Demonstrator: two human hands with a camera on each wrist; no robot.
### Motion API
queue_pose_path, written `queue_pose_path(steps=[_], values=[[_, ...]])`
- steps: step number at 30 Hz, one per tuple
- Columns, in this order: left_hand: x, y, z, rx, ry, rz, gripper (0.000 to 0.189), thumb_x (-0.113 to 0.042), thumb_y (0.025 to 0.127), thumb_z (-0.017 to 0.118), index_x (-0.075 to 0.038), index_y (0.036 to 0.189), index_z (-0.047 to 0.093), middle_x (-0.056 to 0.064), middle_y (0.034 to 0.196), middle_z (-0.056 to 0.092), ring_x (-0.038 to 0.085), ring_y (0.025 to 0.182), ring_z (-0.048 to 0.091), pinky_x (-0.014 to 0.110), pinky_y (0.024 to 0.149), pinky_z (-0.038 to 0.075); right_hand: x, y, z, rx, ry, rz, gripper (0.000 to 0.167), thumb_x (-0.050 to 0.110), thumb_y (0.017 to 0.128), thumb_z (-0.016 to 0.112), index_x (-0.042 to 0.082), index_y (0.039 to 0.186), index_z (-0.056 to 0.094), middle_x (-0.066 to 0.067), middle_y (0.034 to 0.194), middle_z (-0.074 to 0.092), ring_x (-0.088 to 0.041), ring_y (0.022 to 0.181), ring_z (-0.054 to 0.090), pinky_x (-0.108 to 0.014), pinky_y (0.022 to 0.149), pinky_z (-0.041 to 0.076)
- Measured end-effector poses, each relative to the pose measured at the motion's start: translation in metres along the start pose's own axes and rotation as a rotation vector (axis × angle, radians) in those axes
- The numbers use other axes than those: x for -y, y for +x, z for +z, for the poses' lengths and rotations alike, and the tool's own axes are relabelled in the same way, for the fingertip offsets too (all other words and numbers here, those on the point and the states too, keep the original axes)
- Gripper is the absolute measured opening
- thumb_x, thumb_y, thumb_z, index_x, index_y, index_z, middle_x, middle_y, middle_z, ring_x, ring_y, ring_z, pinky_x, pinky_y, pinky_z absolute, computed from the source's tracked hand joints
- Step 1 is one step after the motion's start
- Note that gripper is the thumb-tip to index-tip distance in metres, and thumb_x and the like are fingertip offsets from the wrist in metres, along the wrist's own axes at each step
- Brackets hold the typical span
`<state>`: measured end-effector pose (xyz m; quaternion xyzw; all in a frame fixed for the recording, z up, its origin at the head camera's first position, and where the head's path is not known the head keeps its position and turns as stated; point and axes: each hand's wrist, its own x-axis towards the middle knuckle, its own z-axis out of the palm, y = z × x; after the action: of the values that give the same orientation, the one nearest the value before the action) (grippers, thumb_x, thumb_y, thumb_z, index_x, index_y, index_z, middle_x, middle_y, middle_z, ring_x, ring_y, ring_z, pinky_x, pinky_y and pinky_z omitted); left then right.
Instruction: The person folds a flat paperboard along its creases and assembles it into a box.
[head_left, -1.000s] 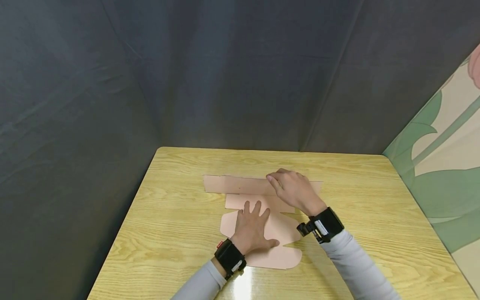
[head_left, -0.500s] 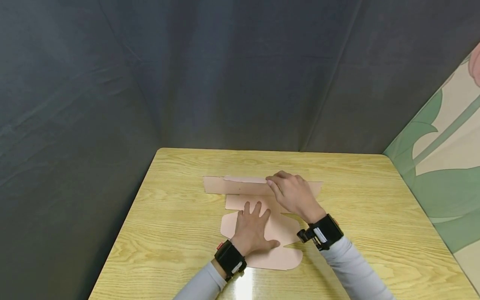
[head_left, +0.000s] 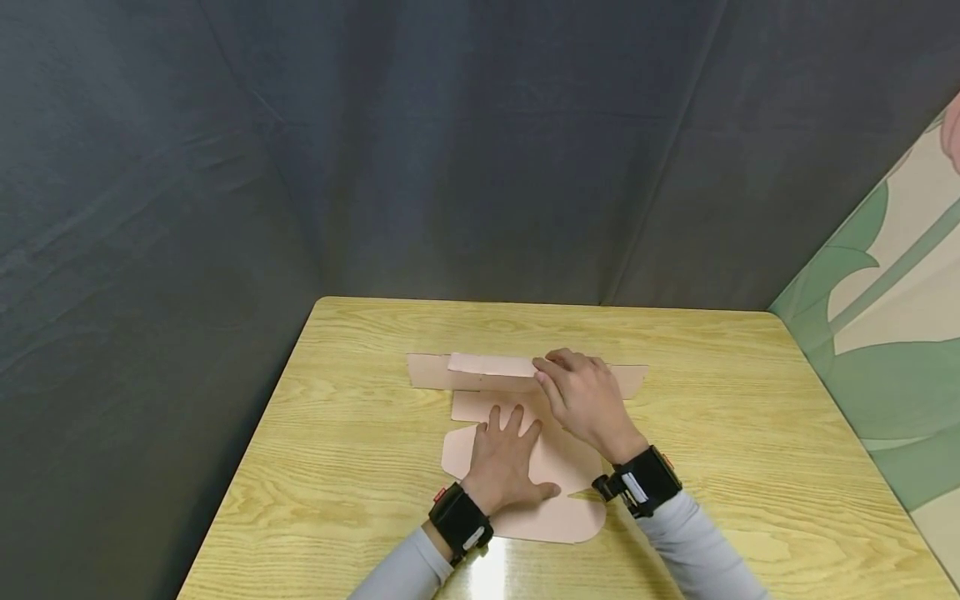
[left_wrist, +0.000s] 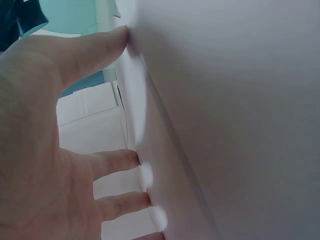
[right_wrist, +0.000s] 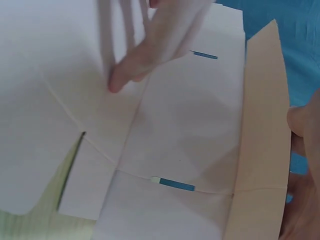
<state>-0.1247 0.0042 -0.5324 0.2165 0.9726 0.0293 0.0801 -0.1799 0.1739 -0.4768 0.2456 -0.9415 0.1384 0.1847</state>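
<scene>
A flat cardboard box blank (head_left: 573,454) lies on the table, with rounded flaps at the near end and a long strip across the far end. My left hand (head_left: 501,467) rests on its middle with fingers spread; the fingertips touch the board in the left wrist view. At the far edge, my right hand (head_left: 588,404) pinches a narrow flap (head_left: 491,365), which is folded up and leans towards me. In the right wrist view the flap (right_wrist: 262,135) stands along its crease, thumb and fingers at its edge. Two slots (right_wrist: 177,185) show in the panel beside it.
The wooden table (head_left: 337,467) extends around the cardboard on all sides. A dark curtain (head_left: 465,167) hangs behind the table and along its left. A cloth with green leaf shapes (head_left: 900,375) borders the right side.
My right hand has drawn the far flap up and over towards me, so its pale face shows. That hand has come slightly nearer. The left hand has stayed in place.
</scene>
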Motion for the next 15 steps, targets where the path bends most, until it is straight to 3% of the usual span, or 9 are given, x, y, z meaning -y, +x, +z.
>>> queue_pose_path(steps=[15], values=[[0.000,-0.005,0.003,-0.038,-0.026,0.005,0.105,-0.086,0.079,0.069,-0.023,0.161,0.048,0.010,0.170,0.039,0.041,0.155,0.036,0.057,0.115,0.046,0.000,-0.016,0.018,-0.098,-0.046,-0.050,0.036,0.029,0.107,0.062,0.011,0.135,0.073,-0.021,0.134,0.069,-0.040,0.126,0.065,-0.062,0.107,0.051]])
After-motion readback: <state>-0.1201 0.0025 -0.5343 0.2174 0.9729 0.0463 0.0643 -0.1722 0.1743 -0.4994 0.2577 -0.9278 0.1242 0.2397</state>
